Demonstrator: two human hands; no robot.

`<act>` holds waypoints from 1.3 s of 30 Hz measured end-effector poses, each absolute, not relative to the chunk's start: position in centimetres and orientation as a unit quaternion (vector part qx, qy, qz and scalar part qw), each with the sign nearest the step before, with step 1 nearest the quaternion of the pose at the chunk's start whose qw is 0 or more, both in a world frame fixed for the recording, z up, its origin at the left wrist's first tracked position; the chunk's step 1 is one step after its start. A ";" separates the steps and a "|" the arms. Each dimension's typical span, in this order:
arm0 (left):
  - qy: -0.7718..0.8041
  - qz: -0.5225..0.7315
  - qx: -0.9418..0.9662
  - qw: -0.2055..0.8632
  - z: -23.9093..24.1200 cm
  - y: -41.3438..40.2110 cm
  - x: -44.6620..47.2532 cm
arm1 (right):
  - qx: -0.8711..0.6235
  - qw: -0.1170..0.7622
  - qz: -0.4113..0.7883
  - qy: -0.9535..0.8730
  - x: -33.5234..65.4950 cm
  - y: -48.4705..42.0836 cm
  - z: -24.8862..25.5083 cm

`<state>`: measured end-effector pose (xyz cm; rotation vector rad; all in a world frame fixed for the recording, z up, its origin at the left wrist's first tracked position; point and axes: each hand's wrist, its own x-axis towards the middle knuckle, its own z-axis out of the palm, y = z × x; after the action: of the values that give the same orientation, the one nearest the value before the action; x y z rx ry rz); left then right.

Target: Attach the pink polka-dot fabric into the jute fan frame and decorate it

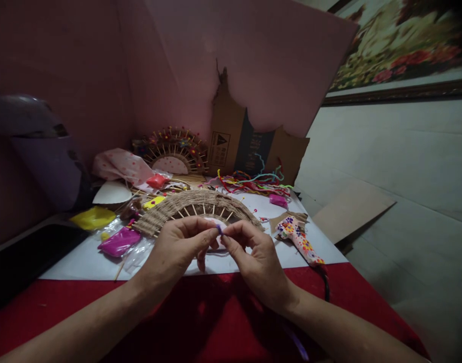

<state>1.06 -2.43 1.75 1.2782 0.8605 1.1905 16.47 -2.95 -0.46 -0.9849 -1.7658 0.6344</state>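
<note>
My left hand (180, 248) and my right hand (253, 257) meet over the near part of a white sheet (83, 262). Both pinch a small purple piece (219, 229) between their fingertips. Just behind them lies a half-round fan (195, 205) woven from tan twine over wooden sticks. A second half-round fan (174, 148) with coloured beads on its sticks stands further back.
Bags of magenta (119, 242), yellow (93, 218) and red clay (157, 180) lie at the left. Coloured yarn (253, 181) is heaped at the back. A flowered tool (301, 241) lies at the right, torn cardboard (246, 143) stands behind, and a purple lamp (38, 146) is at far left.
</note>
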 end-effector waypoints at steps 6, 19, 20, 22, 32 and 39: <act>0.368 0.473 0.554 0.578 1.7 -2.4 0.9 | -0.403 0.506 0.180 -0.741 16.6 -2.9 -0.7; 0.363 0.439 0.565 0.598 1.4 -2.3 0.7 | -0.372 0.508 0.189 -0.753 16.5 -3.1 -0.8; 0.367 0.440 0.567 0.592 1.5 -2.3 0.7 | -0.373 0.503 0.192 -0.755 16.5 -3.1 -0.9; 0.377 0.442 0.572 0.579 1.6 -2.4 0.8 | -0.377 0.493 0.198 -0.759 16.6 -3.0 -1.0; 0.377 0.449 0.611 0.532 1.2 -2.5 0.9 | -0.383 0.487 0.314 -0.720 16.6 -2.9 -0.9; 0.363 0.449 0.648 0.497 1.2 -2.6 0.8 | -0.352 0.507 0.426 -0.661 16.6 -2.6 -1.1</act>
<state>0.80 -2.58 1.15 1.5685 0.8803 1.0879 16.59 -2.61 -1.11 -0.8498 -1.5945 1.0275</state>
